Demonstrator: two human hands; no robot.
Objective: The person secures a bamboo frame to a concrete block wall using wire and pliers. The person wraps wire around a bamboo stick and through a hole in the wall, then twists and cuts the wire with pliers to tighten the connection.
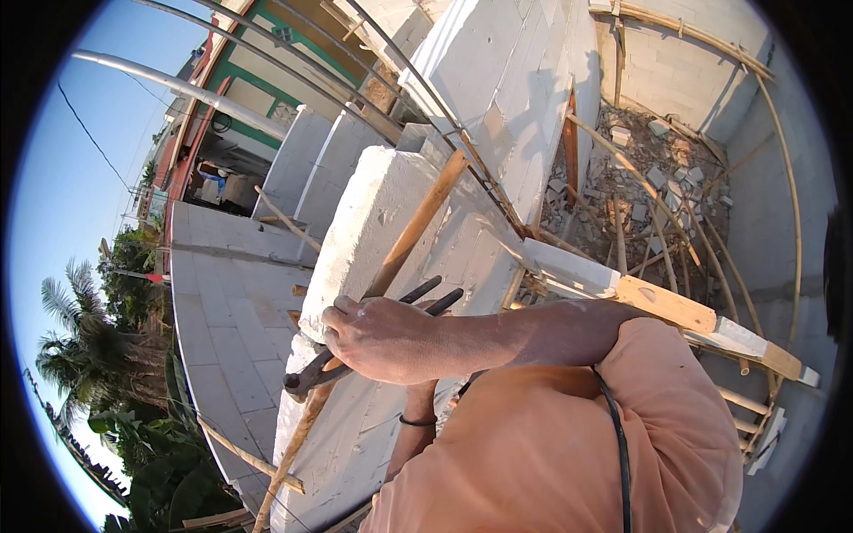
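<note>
My right hand reaches across in front of me, its fingers curled over dark metal pincers. The jaws stick out at the lower left of the hand, and the two handles show beyond the wrist. The pincers cross a slanted wooden pole, which leans along the white block wall. My knuckles are close against the wall's pale top. Of my left arm, a forearm with a black band at the wrist shows; the left hand is hidden behind my right forearm, its fingers out of sight.
Several steel bars rise beyond the wall. To the right, a timber piece spans beside the wall, above a pit of rubble and bamboo poles. Lower at left stands another block wall, with palms outside.
</note>
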